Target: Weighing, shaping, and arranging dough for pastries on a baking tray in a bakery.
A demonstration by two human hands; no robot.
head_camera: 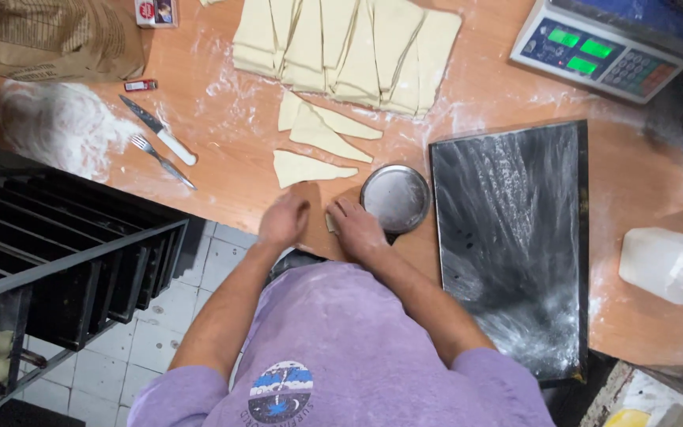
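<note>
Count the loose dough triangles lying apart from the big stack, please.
3. One triangle lies nearest the hands, one just above it, one partly under that, beside the stack. More may hide beneath the right hand.

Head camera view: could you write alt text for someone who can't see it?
A person's left hand and right hand press a small piece of dough on a floured wooden table. Cut dough triangles, a round metal tin and a dark baking tray lie nearby.
</note>
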